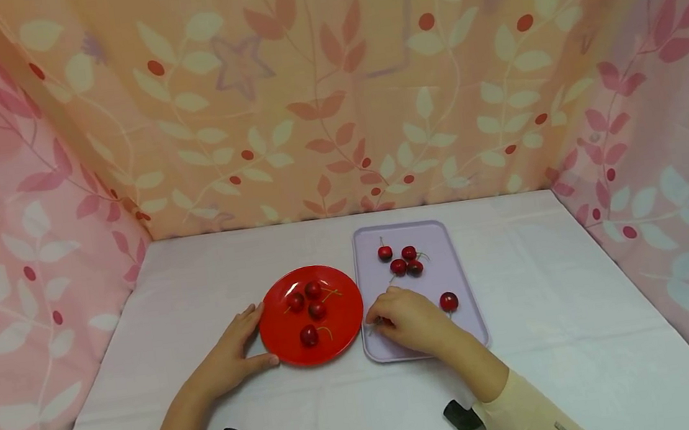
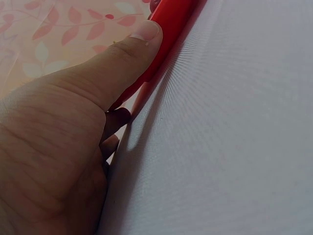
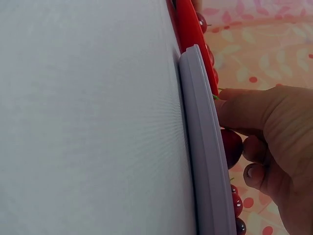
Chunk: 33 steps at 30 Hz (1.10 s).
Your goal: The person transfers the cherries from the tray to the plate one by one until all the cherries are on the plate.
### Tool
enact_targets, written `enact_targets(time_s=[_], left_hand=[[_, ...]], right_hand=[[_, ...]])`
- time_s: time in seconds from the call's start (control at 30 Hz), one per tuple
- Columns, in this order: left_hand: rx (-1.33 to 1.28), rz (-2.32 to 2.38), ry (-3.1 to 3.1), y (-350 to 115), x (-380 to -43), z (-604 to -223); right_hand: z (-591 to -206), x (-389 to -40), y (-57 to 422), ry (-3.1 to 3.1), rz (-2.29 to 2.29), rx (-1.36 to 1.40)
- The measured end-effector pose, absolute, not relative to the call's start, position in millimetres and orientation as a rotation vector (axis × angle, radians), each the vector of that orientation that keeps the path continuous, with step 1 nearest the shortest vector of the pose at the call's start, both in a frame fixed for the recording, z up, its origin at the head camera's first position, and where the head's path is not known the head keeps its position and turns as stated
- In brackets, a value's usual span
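My left hand (image 1: pixel 230 356) rests at the left edge of the red plate (image 1: pixel 340 332), thumb and straight fingers spread along its rim. On the plate are several cherries with stems, one cherry (image 1: pixel 309 336) nearest me. My right hand (image 1: pixel 412 319) is over the left side of the lilac tray (image 1: pixel 428 356), fingers curled. In the right wrist view its thumb and fingers pinch the stem (image 3: pixel 215 97) of a dark cherry (image 3: pixel 232 148), partly hidden behind the tray rim; in the head view the hand covers this cherry.
Several cherries (image 1: pixel 399 267) lie grouped at the tray's far end. Another cherry (image 1: pixel 449 301) is at its right side. Plate and tray stand side by side on a white-covered table (image 1: pixel 559 303). Floral curtains (image 1: pixel 327 86) enclose the back and sides.
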<state>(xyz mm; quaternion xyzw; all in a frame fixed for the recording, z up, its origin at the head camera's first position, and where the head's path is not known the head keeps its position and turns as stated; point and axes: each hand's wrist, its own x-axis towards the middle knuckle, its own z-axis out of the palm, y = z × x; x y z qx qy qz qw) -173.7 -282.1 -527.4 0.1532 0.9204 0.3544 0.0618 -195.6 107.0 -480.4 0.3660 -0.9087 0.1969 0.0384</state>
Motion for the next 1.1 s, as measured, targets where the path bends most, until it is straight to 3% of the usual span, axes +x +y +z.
enact_targets(time_s=[0.67,1.1], left_hand=[[0.444,1.065,2.779,-282,-174,-527],[0.443,1.086,2.785,-281,-170,-526]], right_hand=[[-461,-197,117,-2.730,0.618,0.967],[-450,-202,135,-2.708,0.902,0.788]])
